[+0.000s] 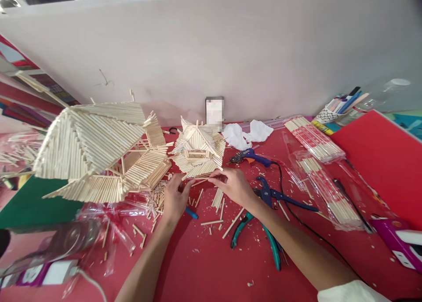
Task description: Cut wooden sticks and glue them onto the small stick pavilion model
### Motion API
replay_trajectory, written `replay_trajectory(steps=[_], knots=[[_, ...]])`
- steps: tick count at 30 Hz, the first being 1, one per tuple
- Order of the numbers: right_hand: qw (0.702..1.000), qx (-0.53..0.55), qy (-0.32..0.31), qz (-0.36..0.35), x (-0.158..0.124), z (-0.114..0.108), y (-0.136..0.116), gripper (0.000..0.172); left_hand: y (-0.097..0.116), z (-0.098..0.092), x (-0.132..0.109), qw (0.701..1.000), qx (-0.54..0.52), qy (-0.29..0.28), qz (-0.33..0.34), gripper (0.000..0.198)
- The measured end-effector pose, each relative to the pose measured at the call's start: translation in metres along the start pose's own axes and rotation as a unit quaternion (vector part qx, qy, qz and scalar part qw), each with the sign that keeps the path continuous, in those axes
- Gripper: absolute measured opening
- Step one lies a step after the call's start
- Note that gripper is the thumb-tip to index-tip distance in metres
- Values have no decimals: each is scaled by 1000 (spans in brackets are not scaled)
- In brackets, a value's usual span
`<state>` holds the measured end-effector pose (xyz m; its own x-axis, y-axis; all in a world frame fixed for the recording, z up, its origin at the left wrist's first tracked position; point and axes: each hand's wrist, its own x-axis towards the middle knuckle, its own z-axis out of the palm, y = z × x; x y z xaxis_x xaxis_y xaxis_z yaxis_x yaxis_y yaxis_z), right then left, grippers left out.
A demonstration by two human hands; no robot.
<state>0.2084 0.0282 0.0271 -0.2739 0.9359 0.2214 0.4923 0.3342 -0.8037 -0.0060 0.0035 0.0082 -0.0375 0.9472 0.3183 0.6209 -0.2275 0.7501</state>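
Observation:
A small pavilion model made of wooden sticks (197,139) stands in the middle of the red table. My left hand (176,196) is at its front left edge, thumb and fingers curled round the end of a thin wooden stick (200,177). From the other side my right hand (232,185) pinches the same stick near its right end. The stick lies along the model's lower front edge; whether it touches the edge I cannot tell. Just in front are several short cut sticks (217,198). A larger stick pavilion (99,139) stands to the left.
A glue gun (259,157) and blue cutters (265,192) lie to the right, with green-handled pliers (273,245) nearer. Packs of chopsticks (314,139) lie farther right. A phone (214,113) leans on the white partition (231,51). A clear bottle (72,238) lies at left.

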Motion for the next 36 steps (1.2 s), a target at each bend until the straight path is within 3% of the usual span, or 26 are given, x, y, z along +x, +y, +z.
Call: replay_trajectory(steps=[16, 36], knots=[[993, -88, 59, -44, 0, 2, 13, 6, -4, 10, 3, 999, 31, 11, 28, 13], [988, -143, 49, -31, 2, 1, 10, 7, -5, 11, 2, 997, 59, 11, 47, 16]])
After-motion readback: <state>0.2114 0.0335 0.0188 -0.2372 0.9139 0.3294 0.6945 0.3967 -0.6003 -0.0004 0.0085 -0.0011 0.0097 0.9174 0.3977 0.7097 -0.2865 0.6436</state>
